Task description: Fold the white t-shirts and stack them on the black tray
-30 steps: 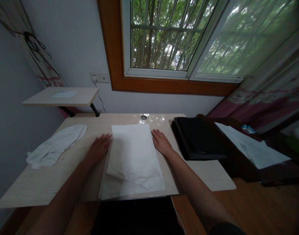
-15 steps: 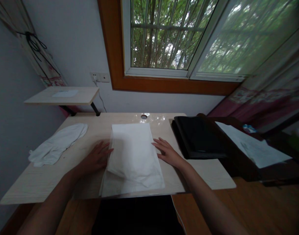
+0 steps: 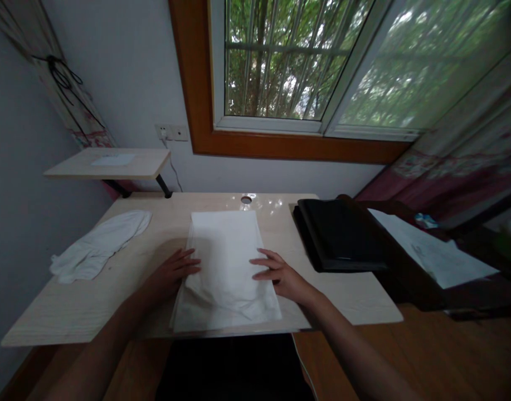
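Note:
A white cloth (image 3: 225,250), folded into a rough rectangle with its layers showing along the left side, lies flat on the desk in front of me. Wrinkles run across its near part. My left hand (image 3: 174,274) rests at the cloth's left edge, its outstretched fingertips over the border. On the opposite edge, my right hand (image 3: 280,273) has its fingers spread, with the tips on the cloth. Both thumbs are hidden, so I cannot tell whether they reach under the fabric.
Another crumpled white cloth (image 3: 100,245) lies at the left of the desk (image 3: 330,298). A small raised shelf (image 3: 142,161) stands behind it. Black flat cases (image 3: 341,234) are stacked on the right. Beyond them is a dark surface with a white sheet (image 3: 431,250).
Both hands have moved inward and slightly nearer to me, so the fingertips now overlap the cloth's side edges more. The folded cloth has stayed in place.

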The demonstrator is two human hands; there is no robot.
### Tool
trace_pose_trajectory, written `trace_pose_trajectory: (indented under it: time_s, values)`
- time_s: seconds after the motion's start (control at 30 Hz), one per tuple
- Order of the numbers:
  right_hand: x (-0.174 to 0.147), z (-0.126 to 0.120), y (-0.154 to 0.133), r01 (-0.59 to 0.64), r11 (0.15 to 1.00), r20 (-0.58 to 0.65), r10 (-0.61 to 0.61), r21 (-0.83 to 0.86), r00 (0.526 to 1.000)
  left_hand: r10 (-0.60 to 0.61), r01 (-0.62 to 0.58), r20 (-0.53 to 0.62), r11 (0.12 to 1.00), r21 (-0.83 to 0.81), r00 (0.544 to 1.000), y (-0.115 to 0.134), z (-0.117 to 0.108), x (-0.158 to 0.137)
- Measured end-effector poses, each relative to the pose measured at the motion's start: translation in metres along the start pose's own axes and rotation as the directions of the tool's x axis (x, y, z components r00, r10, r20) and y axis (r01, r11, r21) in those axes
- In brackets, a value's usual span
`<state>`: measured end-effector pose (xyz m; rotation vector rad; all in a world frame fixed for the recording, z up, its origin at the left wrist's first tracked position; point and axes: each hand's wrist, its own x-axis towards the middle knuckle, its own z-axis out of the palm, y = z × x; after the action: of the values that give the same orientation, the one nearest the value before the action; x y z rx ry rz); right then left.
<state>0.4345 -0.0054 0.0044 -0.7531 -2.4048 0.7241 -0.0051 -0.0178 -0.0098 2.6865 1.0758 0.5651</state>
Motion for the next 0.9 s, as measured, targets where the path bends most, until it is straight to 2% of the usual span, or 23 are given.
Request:
trace_pose_trajectory:
  time_s: [0.23,0.3,0.4,0.47,0.53,0.63,0.7,0.73,0.8,0.9]
  values:
    - [0.000,0.006,-0.003,-0.089,0.979,0.001,0.090,0.181,0.996,0.023,-0.015,0.035,0.979,-0.203,0.999,0.014,-0.004,0.001]
    - [0.000,0.003,-0.007,-0.112,0.959,0.007,0.114,0.259,0.993,-0.036,0.048,0.051,0.962,-0.268,0.998,0.018,-0.009,0.000]
    - [0.002,-0.006,-0.020,-0.189,0.906,0.008,0.201,0.379,0.980,-0.213,0.240,0.112,0.904,-0.355,0.970,0.028,-0.017,-0.001]
    - [0.006,-0.011,-0.028,-0.285,0.829,0.012,0.319,0.481,0.948,-0.351,0.376,0.140,0.822,-0.428,0.926,0.036,-0.023,0.004]
    - [0.015,-0.013,-0.033,-0.359,0.718,-0.018,0.459,0.596,0.888,-0.485,0.469,0.115,0.716,-0.517,0.867,0.043,-0.029,0.014]
    - [0.036,-0.007,-0.027,-0.348,0.573,-0.164,0.659,0.742,0.734,-0.685,0.548,0.043,0.541,-0.638,0.727,0.045,-0.030,0.034]
    - [0.051,0.001,-0.016,-0.339,0.528,-0.223,0.738,0.779,0.637,-0.783,0.595,0.072,0.406,-0.693,0.618,0.040,-0.026,0.045]
    - [0.057,0.005,-0.010,-0.355,0.517,-0.221,0.756,0.779,0.616,-0.811,0.617,0.101,0.351,-0.704,0.576,0.036,-0.022,0.048]
    - [0.065,0.012,0.002,-0.396,0.501,-0.187,0.770,0.769,0.610,-0.833,0.643,0.140,0.295,-0.707,0.536,0.026,-0.014,0.050]
    - [0.065,0.018,0.012,-0.446,0.475,-0.127,0.779,0.759,0.614,-0.823,0.644,0.167,0.281,-0.711,0.543,0.016,-0.004,0.043]
